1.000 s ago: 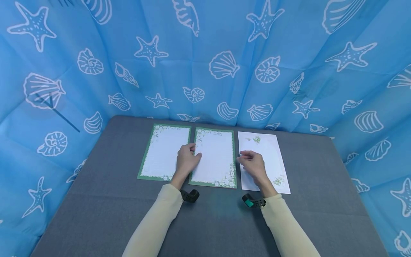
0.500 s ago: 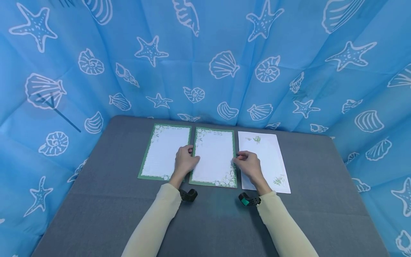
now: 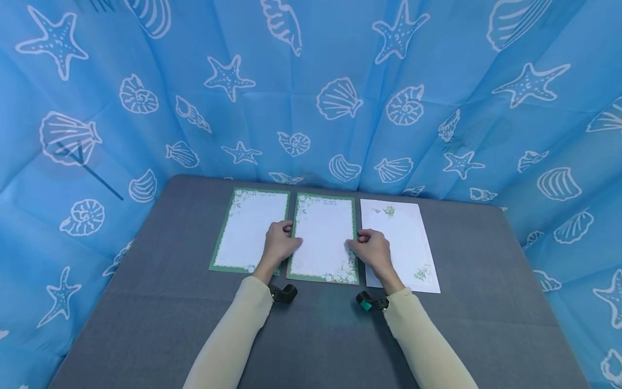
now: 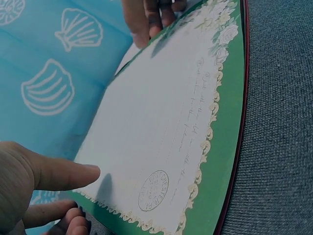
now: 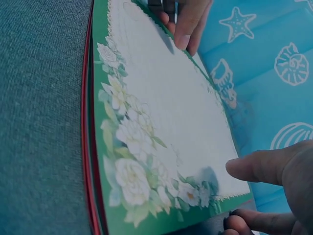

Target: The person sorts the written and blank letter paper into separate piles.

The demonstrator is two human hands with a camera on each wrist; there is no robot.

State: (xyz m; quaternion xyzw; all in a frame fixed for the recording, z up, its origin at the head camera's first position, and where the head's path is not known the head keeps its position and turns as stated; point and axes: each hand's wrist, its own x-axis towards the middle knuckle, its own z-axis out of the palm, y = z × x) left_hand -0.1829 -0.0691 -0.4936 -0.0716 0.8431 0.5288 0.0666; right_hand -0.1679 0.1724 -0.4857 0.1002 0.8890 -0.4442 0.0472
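A green-bordered sheet of stationery paper point(image 3: 324, 232), printed with white flowers, lies in the middle, on top of a thin stack whose red and dark edges point(image 5: 90, 147) show in the right wrist view. My left hand point(image 3: 280, 243) is at its left edge, my right hand point(image 3: 374, 251) at its right edge. Each thumb hovers just over the paper and casts a shadow, while the other fingers are bent down at the sheet's side. In the left wrist view a round stamp print point(image 4: 153, 191) and script lines show on the sheet. Neither hand visibly pinches the paper.
Another green-bordered sheet point(image 3: 250, 227) lies to the left, partly under my left hand. To the right is a white sheet point(image 3: 410, 237) with small green prints. All lie on a grey cloth-covered table point(image 3: 320, 340), before a blue seashell curtain point(image 3: 311, 97).
My right hand has moved left, from over the white sheet to the middle sheet's right edge, its thumb now over the paper. My left hand has shifted slightly left and down. The sheets stay put.
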